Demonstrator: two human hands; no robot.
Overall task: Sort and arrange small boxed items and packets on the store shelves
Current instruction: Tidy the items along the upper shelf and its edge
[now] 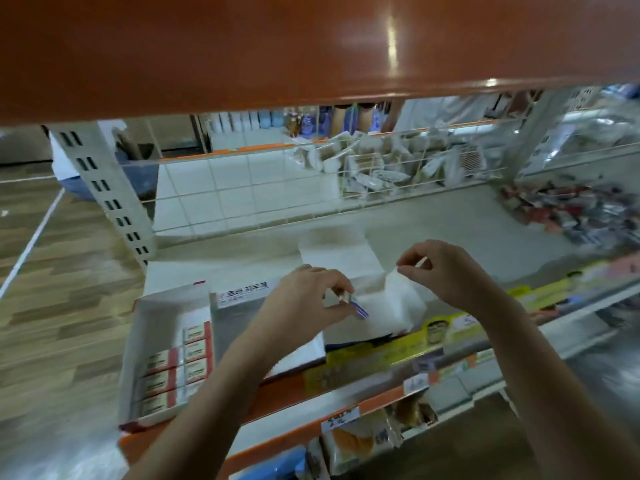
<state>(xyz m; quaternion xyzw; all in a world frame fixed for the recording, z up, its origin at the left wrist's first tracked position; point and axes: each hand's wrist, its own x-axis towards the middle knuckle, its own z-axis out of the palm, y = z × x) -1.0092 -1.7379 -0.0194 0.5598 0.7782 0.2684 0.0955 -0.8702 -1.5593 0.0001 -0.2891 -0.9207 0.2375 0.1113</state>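
Observation:
My left hand pinches a small white and blue boxed item over an open white display box on the shelf. My right hand pinches the raised right flap of that white box. To the left stands another open box holding several red and white small boxes in rows. The inside of the white box is partly hidden by my hands.
An orange shelf hangs close overhead. A wire divider backs the grey shelf surface. Packets lie behind the wire, a pile of red packets at right. Price labels line the front edge; lower shelves hold packets.

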